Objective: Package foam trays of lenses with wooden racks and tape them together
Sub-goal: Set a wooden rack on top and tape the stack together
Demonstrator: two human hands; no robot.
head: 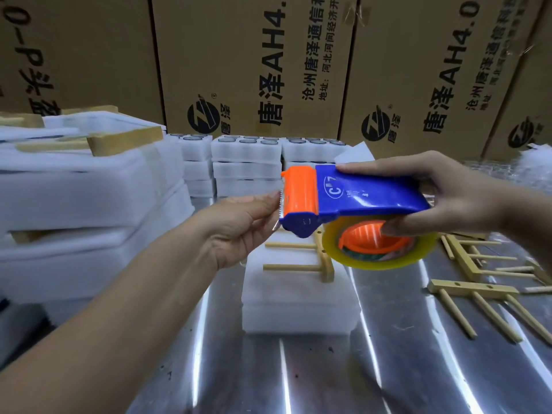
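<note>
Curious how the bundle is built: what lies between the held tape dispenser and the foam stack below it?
A wooden rack lies on the foam stack, under the tape dispenser, as the head view shows.

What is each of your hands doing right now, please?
Left hand: closed, apparently pinching the tape end.
Right hand: closed, gripping the tape dispenser.

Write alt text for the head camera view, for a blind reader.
A person's right hand grips a blue and orange tape dispenser above a stack of foam trays topped by a wooden rack, while the left hand touches its toothed cutter end. More foam stacks, loose racks and cardboard boxes lie around.
</note>
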